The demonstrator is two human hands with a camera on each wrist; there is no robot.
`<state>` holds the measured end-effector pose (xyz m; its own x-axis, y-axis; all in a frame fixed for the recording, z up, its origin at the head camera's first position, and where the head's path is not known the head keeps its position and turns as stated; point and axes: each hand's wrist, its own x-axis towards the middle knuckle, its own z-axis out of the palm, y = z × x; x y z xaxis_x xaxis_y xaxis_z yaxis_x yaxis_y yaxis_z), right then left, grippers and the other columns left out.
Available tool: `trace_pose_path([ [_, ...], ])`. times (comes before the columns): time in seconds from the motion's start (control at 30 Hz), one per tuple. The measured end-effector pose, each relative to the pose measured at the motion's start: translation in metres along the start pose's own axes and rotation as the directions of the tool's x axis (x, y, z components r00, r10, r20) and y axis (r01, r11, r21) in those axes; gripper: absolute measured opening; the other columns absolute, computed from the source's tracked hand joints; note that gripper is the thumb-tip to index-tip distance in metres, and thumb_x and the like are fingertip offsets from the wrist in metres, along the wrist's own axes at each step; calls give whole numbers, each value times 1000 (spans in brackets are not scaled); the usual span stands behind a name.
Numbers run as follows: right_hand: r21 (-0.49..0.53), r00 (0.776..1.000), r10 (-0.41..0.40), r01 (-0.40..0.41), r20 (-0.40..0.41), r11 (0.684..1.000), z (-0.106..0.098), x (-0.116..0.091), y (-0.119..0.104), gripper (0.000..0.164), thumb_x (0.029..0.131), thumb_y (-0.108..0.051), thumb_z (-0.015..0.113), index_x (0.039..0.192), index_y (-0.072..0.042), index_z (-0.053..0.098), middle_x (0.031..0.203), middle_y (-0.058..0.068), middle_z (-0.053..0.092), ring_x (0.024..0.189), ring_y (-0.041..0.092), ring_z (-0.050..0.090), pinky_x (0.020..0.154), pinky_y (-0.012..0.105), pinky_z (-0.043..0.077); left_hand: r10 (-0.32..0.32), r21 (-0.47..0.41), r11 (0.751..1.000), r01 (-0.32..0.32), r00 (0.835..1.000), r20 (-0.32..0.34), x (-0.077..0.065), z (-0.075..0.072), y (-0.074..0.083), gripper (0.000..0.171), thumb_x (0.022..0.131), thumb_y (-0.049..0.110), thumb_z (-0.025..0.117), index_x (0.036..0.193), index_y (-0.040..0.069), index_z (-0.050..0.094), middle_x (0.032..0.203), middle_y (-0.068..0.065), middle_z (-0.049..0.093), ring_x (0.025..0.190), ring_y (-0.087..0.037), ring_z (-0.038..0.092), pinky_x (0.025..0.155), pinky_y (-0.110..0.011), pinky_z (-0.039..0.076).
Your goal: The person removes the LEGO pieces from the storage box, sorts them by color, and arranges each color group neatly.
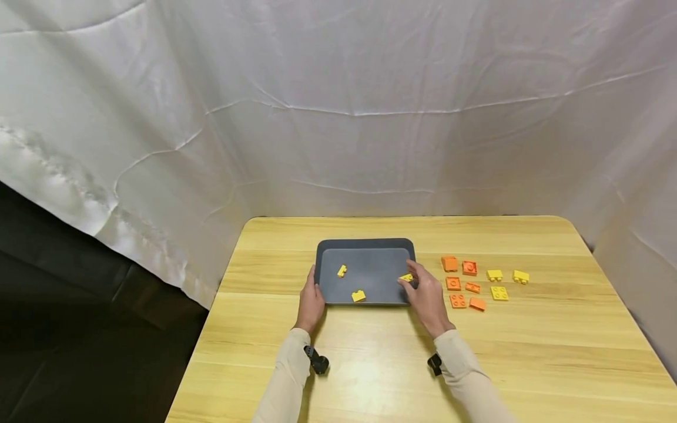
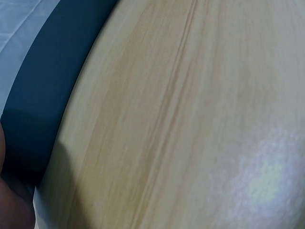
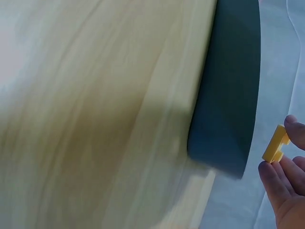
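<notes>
In the head view my right hand (image 1: 429,298) pinches a small yellow toy brick (image 1: 406,278) over the right side of a dark grey tray (image 1: 365,243). The right wrist view shows this brick (image 3: 273,144) between thumb and fingertips, its studs turned toward the palm. At the tray's left front corner, my left hand (image 1: 310,305) holds the side, thumb by the rim and fingers along the outside. Inside the tray lie two more yellow bricks, a narrow brick (image 1: 342,271) at the left and a wider brick (image 1: 358,296) near the front wall.
Right of the tray, several orange bricks (image 1: 458,301) lie in loose rows on the wooden table (image 1: 381,370). Beyond them are three yellow bricks (image 1: 499,293). A pale curtain (image 1: 370,153) hangs behind the table's back edge.
</notes>
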<state>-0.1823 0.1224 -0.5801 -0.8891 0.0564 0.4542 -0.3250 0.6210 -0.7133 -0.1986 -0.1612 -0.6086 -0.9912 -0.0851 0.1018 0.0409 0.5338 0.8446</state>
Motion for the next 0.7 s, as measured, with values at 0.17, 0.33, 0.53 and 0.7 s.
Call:
trace_pose_path([
  [0.17,10,999,26,-25,-24,1000,-12,1,10,51,83,2,85,129,10,63,114,30,71,98,44,73,83,53,63,-3,6,1000,3,1000,0,1,0,0,53,108,-6,35,160,-8,27,161,-29,35,146,-44,38,122,-53,33],
  [0.33,-20,998,53,-54,-38,998,-24,0,22,50,85,2,84,129,11,63,116,32,70,99,47,72,83,55,62,7,17,1000,-7,1000,-8,1,0,-1,53,108,-7,36,160,-8,28,160,-29,36,145,-44,39,122,-54,33],
  [0.53,-68,996,57,-62,-74,996,-39,-1,35,50,85,2,83,129,12,62,115,33,70,99,48,71,83,57,62,21,26,999,-20,1000,-16,0,0,-2,52,107,-8,36,159,-9,28,159,-30,37,145,-46,38,122,-56,33],
  [0.7,-100,993,47,-58,-111,993,-55,-1,49,49,84,4,84,127,13,63,112,34,70,95,49,71,79,58,62,22,20,1000,-21,1000,-13,0,0,-3,52,107,-8,36,159,-9,28,159,-30,37,145,-46,38,121,-57,33],
])
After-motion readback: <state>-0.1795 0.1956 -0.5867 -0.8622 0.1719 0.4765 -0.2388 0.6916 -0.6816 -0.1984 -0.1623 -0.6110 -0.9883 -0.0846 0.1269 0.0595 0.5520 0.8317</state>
